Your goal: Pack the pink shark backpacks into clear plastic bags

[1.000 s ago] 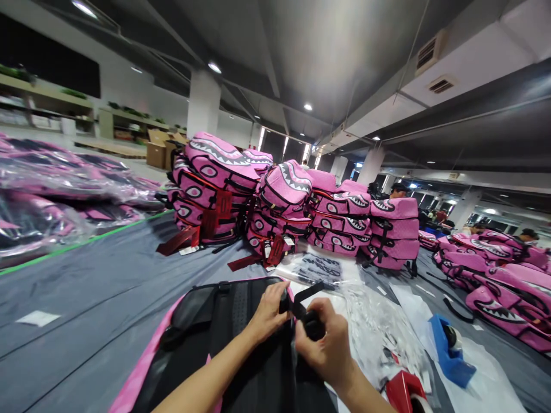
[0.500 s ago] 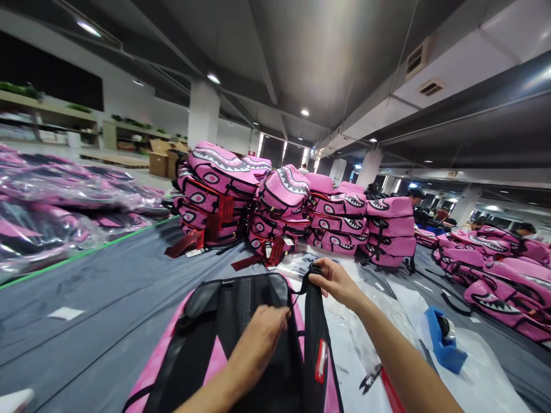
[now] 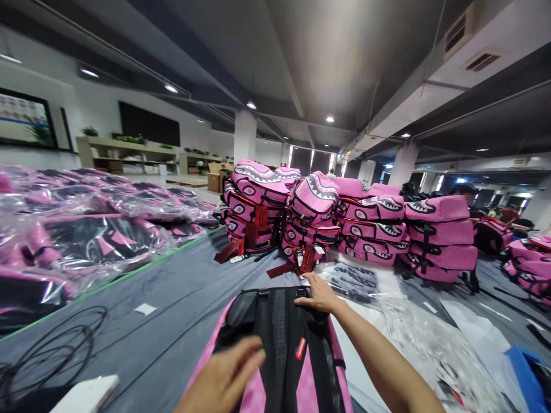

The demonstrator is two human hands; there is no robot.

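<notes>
A pink and black backpack [image 3: 280, 332] lies in front of me with its black padded back panel and shoulder straps facing up. One strap carries a small red label [image 3: 300, 349]. My right hand [image 3: 319, 293] rests on the top right corner of the backpack, at the upper end of that strap, with thumb and fingers apart. Over the lower left part of the panel is my left hand [image 3: 228, 373], blurred by motion, its fingers loosely stretched out and nothing seen in them. Whether it touches the panel I cannot tell.
Stacks of pink backpacks [image 3: 370, 229] with red tags [image 3: 260, 221] stand behind. Plastic-wrapped backpacks [image 3: 103, 241] lie on the left past a green edge line. Clear plastic bags [image 3: 413, 327], a blue tape dispenser [image 3: 527, 373], a black cable [image 3: 55, 350] and a white box-like object [image 3: 88, 394] lie around.
The right-hand strap, lifted and held at its top before, now lies flat on the back panel. My left hand has moved down and left, off the strap's upper end. The view has turned left.
</notes>
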